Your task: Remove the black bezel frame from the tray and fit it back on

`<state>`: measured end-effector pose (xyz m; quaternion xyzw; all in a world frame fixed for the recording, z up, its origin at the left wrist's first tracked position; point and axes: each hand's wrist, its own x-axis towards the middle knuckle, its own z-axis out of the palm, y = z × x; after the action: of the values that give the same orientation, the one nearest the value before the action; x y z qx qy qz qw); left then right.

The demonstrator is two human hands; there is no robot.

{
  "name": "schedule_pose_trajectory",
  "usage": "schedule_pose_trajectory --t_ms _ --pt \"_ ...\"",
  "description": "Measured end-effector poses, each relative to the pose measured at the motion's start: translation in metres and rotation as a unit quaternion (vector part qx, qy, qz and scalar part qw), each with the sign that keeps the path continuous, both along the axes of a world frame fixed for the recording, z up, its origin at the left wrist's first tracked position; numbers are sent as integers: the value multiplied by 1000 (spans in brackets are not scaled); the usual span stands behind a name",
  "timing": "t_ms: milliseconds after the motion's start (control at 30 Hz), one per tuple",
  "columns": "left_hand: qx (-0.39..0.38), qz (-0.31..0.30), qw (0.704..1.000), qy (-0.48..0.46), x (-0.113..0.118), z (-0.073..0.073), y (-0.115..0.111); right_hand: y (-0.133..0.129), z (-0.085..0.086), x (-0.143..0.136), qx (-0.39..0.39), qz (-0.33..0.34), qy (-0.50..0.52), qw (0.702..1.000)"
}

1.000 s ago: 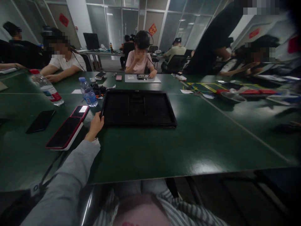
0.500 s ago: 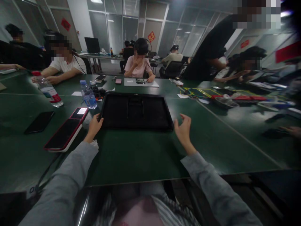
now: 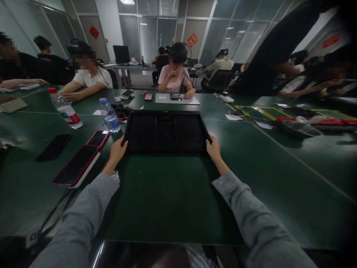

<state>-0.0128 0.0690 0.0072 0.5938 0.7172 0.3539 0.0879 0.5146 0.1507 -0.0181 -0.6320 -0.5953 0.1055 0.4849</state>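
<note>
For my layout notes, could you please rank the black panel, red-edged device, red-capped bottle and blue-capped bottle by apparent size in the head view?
1. Black panel
2. Red-edged device
3. Red-capped bottle
4. Blue-capped bottle
Second place may owe something to nearness.

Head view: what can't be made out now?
Head view throughout:
Panel: underside, hidden by its own upper face.
Left hand, right hand: some fingers, hidden by its rim or the hands themselves.
Bowl: contents, blurred.
Red-capped bottle: label print, too small.
Leaning person: head, cut off by top edge.
</note>
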Motion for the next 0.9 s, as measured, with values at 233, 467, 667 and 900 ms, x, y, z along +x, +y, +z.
schedule_pose_trajectory --t_ms 233,467,667,900 --pt "55 13 997 44 5 0 10 7 9 -13 14 -12 -6 1000" --pt "73 21 997 22 6 -2 6 -10 13 -16 15 -28 -12 999" --pt "62 31 998 9 5 -1 6 -4 8 -14 1 -17 12 1000" --pt "24 36 999 -33 3 -2 9 2 1 -9 10 -15 42 999"
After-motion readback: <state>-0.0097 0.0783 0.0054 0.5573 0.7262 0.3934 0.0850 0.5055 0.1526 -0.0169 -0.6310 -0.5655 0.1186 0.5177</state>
